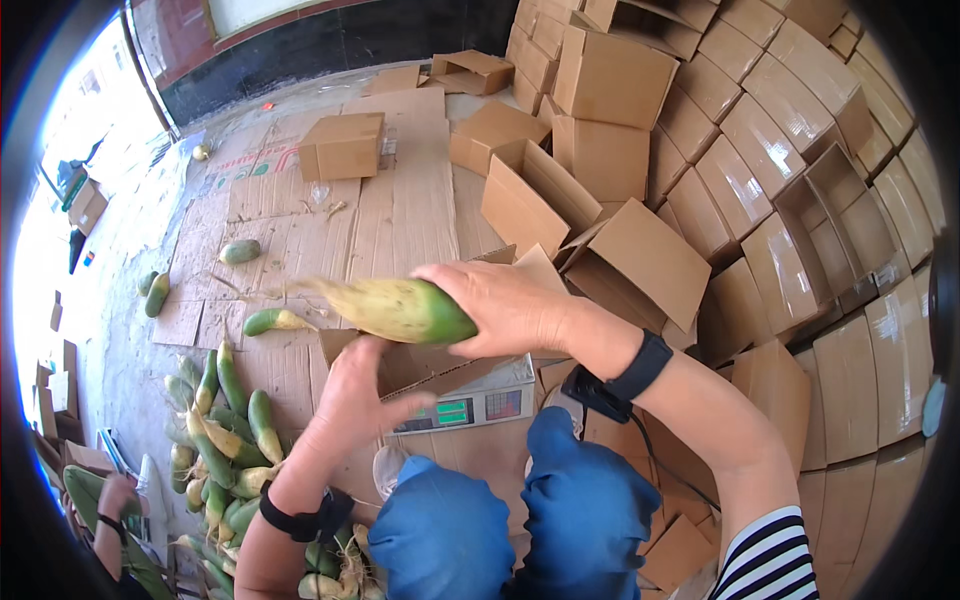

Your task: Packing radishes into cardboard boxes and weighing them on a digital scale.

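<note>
A large green radish (401, 309), pale at its rooted end, is gripped at its green end by my right hand (499, 307). It hangs over an open cardboard box (442, 371) that rests on a digital scale (480, 409) with a lit green display. At the near left of the box, just below the radish, my left hand (364, 397) has its thumb and fingers apart and holds nothing. Blue cloth covers my knees in front of the scale. The inside of the box is mostly hidden by the radish and my hands.
A heap of green radishes (225, 442) lies on the floor at left, with several loose ones beyond, near a closed cardboard box (341, 146). Open empty boxes (525, 202) and tall carton stacks (757, 165) stand at right. Another person's arm (112, 517) shows at lower left.
</note>
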{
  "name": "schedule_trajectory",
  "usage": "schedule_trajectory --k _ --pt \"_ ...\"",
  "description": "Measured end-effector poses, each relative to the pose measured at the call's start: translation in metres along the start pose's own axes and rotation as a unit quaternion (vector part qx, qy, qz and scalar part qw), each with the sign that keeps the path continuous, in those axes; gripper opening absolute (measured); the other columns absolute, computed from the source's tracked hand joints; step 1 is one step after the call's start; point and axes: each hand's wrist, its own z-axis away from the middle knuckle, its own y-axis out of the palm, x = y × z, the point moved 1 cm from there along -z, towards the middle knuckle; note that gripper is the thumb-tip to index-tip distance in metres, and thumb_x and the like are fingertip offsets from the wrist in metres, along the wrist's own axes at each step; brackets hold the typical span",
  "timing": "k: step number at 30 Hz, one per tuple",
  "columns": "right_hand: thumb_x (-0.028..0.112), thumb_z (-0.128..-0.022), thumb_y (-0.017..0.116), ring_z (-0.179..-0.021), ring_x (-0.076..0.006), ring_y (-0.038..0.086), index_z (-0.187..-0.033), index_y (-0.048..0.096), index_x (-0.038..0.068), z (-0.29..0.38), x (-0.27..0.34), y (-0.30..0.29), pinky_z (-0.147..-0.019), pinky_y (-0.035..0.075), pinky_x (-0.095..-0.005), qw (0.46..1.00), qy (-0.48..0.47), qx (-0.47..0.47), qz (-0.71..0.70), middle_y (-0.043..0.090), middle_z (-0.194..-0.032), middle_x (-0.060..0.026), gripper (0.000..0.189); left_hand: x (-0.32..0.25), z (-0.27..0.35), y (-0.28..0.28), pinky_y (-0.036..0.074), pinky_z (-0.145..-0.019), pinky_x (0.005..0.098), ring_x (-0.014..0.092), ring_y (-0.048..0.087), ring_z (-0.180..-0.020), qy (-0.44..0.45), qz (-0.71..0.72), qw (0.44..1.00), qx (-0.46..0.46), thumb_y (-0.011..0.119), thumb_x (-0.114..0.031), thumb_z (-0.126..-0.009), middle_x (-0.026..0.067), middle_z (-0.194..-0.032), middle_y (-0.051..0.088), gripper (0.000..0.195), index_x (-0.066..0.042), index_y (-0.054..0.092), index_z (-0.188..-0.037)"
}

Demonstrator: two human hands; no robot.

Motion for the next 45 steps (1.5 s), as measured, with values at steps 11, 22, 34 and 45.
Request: schedule_trajectory --k 11,22,34,45 --pt "0.022 -0.059 0.079 -0.106 -0.0325 0.060 -0.125 0.051 0.010 -0.017 -0.097 0.072 -0.089 0.049 -0.0430 0.851 0.168 0.462 0.186 0.064 -0.110 -0.0140 0.073 0.047 0.036 0.036 0.038 -0.100 0.0514 0.028 0.063 -0.083 0.019 -0.144 0.981 0.125 0.058 -0.011 -0.081 0.0080 -0.075 0.060 0.008 -0.009 0.056 -0.089" --pt "0.037 -0.086 0.063 -0.109 -0.0358 0.059 -0.127 0.054 0.006 -0.002 -0.029 0.036 -0.091 0.047 -0.0426 0.905 0.172 0.389 0.031 0.063 -0.115 -0.0188 0.053 0.060 0.054 0.022 0.036 -0.103 0.0479 0.029 0.063 -0.094 -0.048 -0.143 0.974 0.168 0.055 -0.012 -0.085 0.0105 -0.091 0.066 0.018 -0.008 0.060 -0.102" --pt "0.016 -0.082 0.065 -0.097 -0.0345 0.060 -0.111 0.058 0.008 0.081 -0.041 0.041 -0.083 0.050 -0.0417 0.937 0.178 0.265 0.142 0.064 -0.101 -0.0135 0.031 0.078 0.147 0.021 0.038 -0.102 0.0449 0.038 0.045 -0.121 -0.179 -0.122 0.973 -0.077 0.073 -0.016 -0.074 0.0202 -0.132 0.047 0.059 -0.002 0.048 -0.126" --pt "0.023 -0.086 0.064 -0.103 -0.0325 0.058 -0.114 0.058 0.004 0.085 0.024 0.010 -0.087 0.049 -0.0401 0.988 0.074 0.087 0.099 0.061 -0.110 -0.0134 0.035 0.246 0.214 0.010 0.050 -0.085 0.0423 0.033 0.062 -0.100 -0.513 -0.326 0.783 0.131 0.073 -0.040 -0.077 0.0188 -0.101 0.067 0.051 -0.001 0.055 -0.104"
